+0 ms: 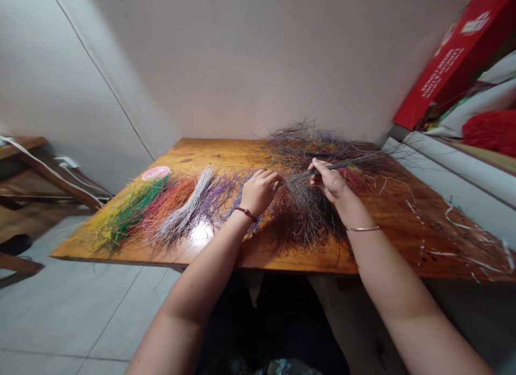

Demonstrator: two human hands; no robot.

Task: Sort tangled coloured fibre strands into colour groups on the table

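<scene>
My right hand (328, 182) is closed round a bundle of thin dark grey strands (355, 162), which slants up to the right above the table. Its fingers pinch the bundle near the middle of my view. My left hand (263, 191) has its fingers curled together beside the left end of these strands; what they hold, if anything, is too small to make out. Below and between both hands lies a pile of loose grey strands (308, 211), with brown strands (282, 203) next to it. Blue strands (237, 200) are partly hidden behind my left hand.
Yellow (108, 219), green (137, 208), orange (177, 197), pale grey (187, 203) and purple strands (220, 195) lie in a row on the wooden table (226, 149). A tangled heap (310, 141) is at the back. White strips (455, 219) lie right, below a red box (451, 63).
</scene>
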